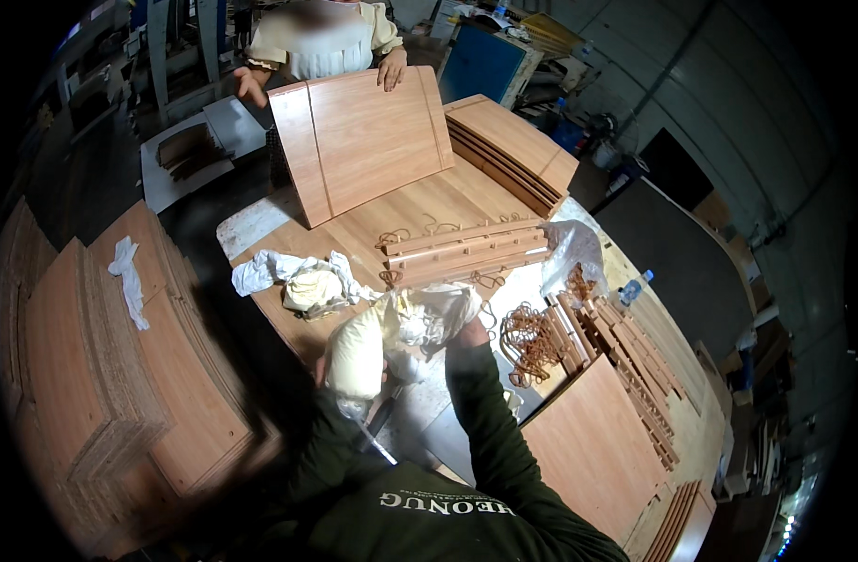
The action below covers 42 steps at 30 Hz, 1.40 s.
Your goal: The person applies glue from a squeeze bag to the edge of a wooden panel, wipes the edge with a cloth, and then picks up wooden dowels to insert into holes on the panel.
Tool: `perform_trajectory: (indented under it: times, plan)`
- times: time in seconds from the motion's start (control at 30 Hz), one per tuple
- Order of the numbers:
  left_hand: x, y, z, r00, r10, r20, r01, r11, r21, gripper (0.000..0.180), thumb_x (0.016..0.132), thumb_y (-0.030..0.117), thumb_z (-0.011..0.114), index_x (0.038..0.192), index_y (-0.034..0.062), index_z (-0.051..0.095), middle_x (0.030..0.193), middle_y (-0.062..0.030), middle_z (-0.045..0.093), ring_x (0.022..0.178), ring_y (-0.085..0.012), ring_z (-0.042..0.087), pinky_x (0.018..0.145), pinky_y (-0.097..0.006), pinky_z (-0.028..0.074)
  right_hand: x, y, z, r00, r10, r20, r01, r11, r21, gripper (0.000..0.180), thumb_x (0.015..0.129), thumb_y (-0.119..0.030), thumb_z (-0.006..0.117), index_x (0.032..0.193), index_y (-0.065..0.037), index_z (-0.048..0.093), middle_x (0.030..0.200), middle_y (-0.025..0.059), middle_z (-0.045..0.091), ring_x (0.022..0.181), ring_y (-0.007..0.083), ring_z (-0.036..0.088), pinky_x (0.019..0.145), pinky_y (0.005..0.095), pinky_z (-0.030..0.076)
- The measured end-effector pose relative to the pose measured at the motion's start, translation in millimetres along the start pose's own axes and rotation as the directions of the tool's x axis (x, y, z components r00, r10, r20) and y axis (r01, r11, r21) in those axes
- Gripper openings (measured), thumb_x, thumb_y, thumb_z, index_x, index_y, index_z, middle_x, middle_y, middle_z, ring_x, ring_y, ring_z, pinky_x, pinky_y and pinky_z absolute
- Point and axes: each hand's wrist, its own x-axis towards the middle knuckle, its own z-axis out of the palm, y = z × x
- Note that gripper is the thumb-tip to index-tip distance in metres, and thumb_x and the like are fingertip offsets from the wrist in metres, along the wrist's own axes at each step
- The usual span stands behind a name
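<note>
My left hand (320, 371) is mostly hidden behind a bulging cream-yellow bag (356, 361) and supports it from the side. From the bag's upper part a crumpled white wrapping (438, 309), cloth or plastic, stretches right to my right hand (470, 332), whose fingers are closed on it. Below the bag, a clear strip and a dark-handled tool (382, 415) show in part. Just beyond lie a second cream bundle (311, 289) and a crumpled white cloth (263, 273) on the wooden table (354, 239).
Across the table a co-worker steadies an upright wood panel (373, 140). Stacked panels (518, 140) stand behind it. Wood strips with pegs (466, 245), brown cords (527, 342) and a plastic bottle (634, 288) lie rightward. Tall board stacks (73, 347) rise at left.
</note>
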Motion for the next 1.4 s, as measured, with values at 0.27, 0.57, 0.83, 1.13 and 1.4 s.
perform_trajectory:
  times: [0.27,0.57,0.83,1.13,1.4]
  plan:
    - [12.7,16.8,-18.5,0.918,-0.27,0.29,0.321,0.936,-0.146,0.103,0.054,0.017,0.071,0.138,0.0029,0.014,0.134,-0.0226,0.032,0.123,-0.0419,0.033,0.099,-0.059,0.028,6.7,18.3,20.5,0.997,-0.069,-0.045,0.076,0.981,0.179,0.029,0.084,-0.016,0.051,0.11,-0.003,0.051,0.097,0.0087,0.059,0.085,0.0192,0.057,0.073,0.0317,0.045]
    - [6.3,-35.3,18.0,0.83,0.451,-0.329,-0.161,0.758,0.632,0.063,0.081,0.044,0.054,0.125,-0.0003,0.041,0.116,-0.0153,0.053,0.101,-0.0256,0.056,0.086,-0.037,0.048,-14.7,32.5,54.6,0.988,-0.127,-0.089,0.14,0.976,0.165,0.035,0.084,-0.012,0.052,0.117,-0.003,0.048,0.102,0.0055,0.058,0.087,0.0136,0.056,0.077,0.0274,0.045]
    - [2.7,-25.5,-60.0,0.768,0.52,-0.373,-0.12,0.69,0.714,0.032,0.082,0.018,0.063,0.105,-0.0028,0.056,0.092,-0.0063,0.059,0.082,-0.0138,0.057,0.076,-0.026,0.047,-13.4,-2.6,56.2,0.984,0.01,-0.178,-0.054,0.968,-0.244,0.017,0.079,-0.009,0.06,0.093,0.0,0.063,0.079,0.0028,0.063,0.067,0.0077,0.056,0.06,0.0217,0.043]
    - [-21.1,-45.2,21.3,0.817,0.43,-0.384,-0.167,0.814,0.556,0.045,0.086,0.03,0.052,0.118,-0.0002,0.047,0.102,-0.0107,0.059,0.088,-0.0195,0.06,0.078,-0.031,0.05,66.0,73.3,-45.6,0.937,-0.014,-0.348,0.197,0.845,0.496,0.025,0.086,-0.02,0.05,0.1,-0.002,0.061,0.089,0.0067,0.06,0.078,0.0197,0.06,0.068,0.0331,0.05]
    - [-145.1,-15.9,-8.9,0.942,0.295,-0.161,-0.266,0.947,0.182,0.067,0.078,0.039,0.057,0.128,0.001,0.033,0.113,-0.0203,0.05,0.099,-0.0327,0.052,0.081,-0.046,0.046,77.4,74.4,-23.3,0.936,-0.24,-0.258,0.028,0.78,-0.625,0.024,0.072,-0.014,0.059,0.094,-0.003,0.064,0.07,0.0152,0.063,0.065,0.0252,0.062,0.063,0.0352,0.049]
